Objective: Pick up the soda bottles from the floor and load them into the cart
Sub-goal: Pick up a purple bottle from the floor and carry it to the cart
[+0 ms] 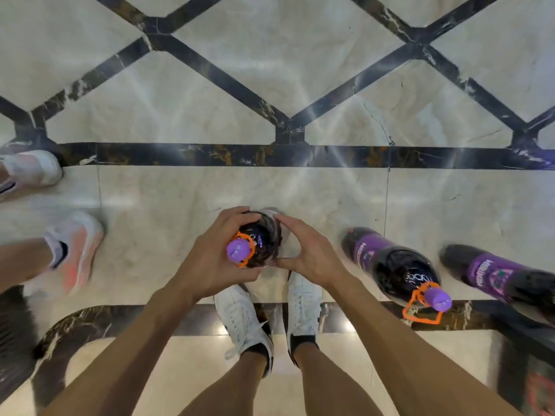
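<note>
This is looking like a mall or store hall: a glossy cream marble floor point(210, 94) is reflecting overhead lights, a straight dark veined marble band point(345, 157) is crossing it, and dark purple-labelled plastic soda bottles point(399, 268) are standing on the band's near side.

I wear white lace-up sneakers point(240, 316) with dark socks point(301, 340) showing at the ankles. My forearms point(135, 349) are bare down to my left hand point(216, 265) and right hand point(312, 256), and my shins point(249, 382) are bare too.
</note>
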`<action>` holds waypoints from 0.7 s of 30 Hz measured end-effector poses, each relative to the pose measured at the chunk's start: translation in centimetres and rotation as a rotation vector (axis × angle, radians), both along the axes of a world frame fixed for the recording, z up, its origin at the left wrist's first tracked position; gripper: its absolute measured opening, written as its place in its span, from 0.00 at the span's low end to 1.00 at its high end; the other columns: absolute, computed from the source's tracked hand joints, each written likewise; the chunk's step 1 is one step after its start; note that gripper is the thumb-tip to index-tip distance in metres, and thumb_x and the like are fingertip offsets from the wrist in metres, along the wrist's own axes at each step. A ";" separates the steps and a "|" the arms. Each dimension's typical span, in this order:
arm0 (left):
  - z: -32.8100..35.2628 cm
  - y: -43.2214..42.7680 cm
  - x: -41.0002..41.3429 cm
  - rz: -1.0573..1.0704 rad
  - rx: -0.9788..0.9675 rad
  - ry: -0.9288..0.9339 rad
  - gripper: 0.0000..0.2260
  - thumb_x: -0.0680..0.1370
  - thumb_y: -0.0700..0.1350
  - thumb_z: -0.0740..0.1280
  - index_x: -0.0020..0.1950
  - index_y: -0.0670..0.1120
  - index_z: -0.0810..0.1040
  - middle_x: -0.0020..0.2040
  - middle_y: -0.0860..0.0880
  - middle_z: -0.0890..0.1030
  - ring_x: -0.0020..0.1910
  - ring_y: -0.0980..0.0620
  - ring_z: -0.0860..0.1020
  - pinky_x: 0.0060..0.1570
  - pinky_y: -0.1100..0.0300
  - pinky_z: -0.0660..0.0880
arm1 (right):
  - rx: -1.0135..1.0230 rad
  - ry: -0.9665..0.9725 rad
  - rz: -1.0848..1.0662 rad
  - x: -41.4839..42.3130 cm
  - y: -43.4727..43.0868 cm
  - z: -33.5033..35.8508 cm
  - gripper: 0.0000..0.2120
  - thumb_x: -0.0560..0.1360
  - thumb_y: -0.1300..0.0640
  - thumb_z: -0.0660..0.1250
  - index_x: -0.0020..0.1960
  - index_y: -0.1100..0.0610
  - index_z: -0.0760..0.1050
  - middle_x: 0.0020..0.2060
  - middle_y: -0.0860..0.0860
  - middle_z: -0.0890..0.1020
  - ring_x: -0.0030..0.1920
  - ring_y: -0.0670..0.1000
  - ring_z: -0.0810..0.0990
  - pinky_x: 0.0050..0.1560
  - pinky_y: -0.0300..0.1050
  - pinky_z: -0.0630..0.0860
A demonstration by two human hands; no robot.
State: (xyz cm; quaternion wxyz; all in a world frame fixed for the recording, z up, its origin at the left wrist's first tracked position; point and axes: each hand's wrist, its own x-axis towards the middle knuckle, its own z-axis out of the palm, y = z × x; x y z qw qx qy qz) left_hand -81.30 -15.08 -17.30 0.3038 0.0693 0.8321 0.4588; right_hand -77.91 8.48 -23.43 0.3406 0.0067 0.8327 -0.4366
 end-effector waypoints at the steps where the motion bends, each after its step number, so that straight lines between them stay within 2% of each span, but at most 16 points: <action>1: -0.2 -0.7 -0.3 0.041 0.022 -0.025 0.39 0.62 0.49 0.81 0.70 0.61 0.71 0.71 0.59 0.69 0.68 0.61 0.72 0.63 0.64 0.75 | -0.022 0.014 0.006 -0.6 -0.7 -0.8 0.44 0.68 0.46 0.82 0.79 0.42 0.64 0.75 0.41 0.71 0.70 0.37 0.67 0.64 0.21 0.58; 3: -0.9 -2.0 -0.7 0.118 0.062 -0.081 0.39 0.62 0.47 0.82 0.70 0.61 0.71 0.69 0.57 0.72 0.68 0.57 0.74 0.61 0.62 0.77 | -0.059 0.025 0.035 -1.6 -2.2 -2.5 0.44 0.68 0.44 0.82 0.78 0.43 0.65 0.75 0.42 0.71 0.71 0.39 0.67 0.67 0.26 0.60; 6: -1.6 -3.3 -1.0 0.264 0.109 -0.167 0.39 0.61 0.42 0.83 0.69 0.57 0.72 0.65 0.54 0.77 0.64 0.51 0.79 0.56 0.57 0.81 | -0.071 0.046 0.091 -3.2 -3.8 -3.7 0.43 0.66 0.41 0.82 0.76 0.42 0.65 0.71 0.41 0.73 0.70 0.44 0.71 0.67 0.41 0.70; 9: -1.1 -4.2 -1.4 0.337 0.115 -0.218 0.39 0.61 0.37 0.84 0.66 0.58 0.74 0.61 0.55 0.80 0.60 0.52 0.81 0.52 0.59 0.82 | -0.048 0.063 0.194 -4.4 -4.4 -3.3 0.43 0.65 0.41 0.82 0.74 0.44 0.66 0.68 0.42 0.75 0.65 0.45 0.74 0.63 0.45 0.74; 12: -0.2 -4.8 -2.0 0.335 0.083 -0.265 0.38 0.61 0.34 0.84 0.64 0.58 0.75 0.58 0.58 0.81 0.58 0.53 0.82 0.50 0.59 0.82 | -0.013 0.037 0.253 -5.0 -5.2 -2.0 0.43 0.66 0.37 0.81 0.74 0.44 0.65 0.68 0.43 0.76 0.64 0.47 0.76 0.63 0.52 0.77; 14: 0.2 -5.3 -2.0 0.362 0.066 -0.301 0.37 0.61 0.35 0.84 0.64 0.56 0.75 0.57 0.59 0.81 0.58 0.54 0.81 0.48 0.60 0.82 | -0.027 0.009 0.262 -5.1 -6.0 -1.5 0.44 0.66 0.38 0.81 0.75 0.44 0.64 0.68 0.44 0.75 0.65 0.48 0.75 0.63 0.53 0.77; 17: 0.1 -5.9 -2.1 0.440 0.071 -0.324 0.36 0.59 0.39 0.81 0.64 0.54 0.74 0.57 0.57 0.81 0.57 0.55 0.81 0.47 0.61 0.82 | -0.072 0.004 0.227 -4.8 -7.6 -2.2 0.46 0.64 0.43 0.83 0.75 0.46 0.64 0.69 0.45 0.74 0.66 0.48 0.74 0.65 0.51 0.75; 21: -0.9 -7.2 -2.0 0.499 0.049 -0.319 0.37 0.57 0.44 0.81 0.64 0.54 0.72 0.59 0.53 0.79 0.57 0.59 0.80 0.46 0.64 0.81 | -0.079 0.065 0.195 -4.3 -9.5 -5.0 0.39 0.60 0.43 0.82 0.66 0.44 0.70 0.58 0.41 0.77 0.57 0.45 0.77 0.59 0.49 0.80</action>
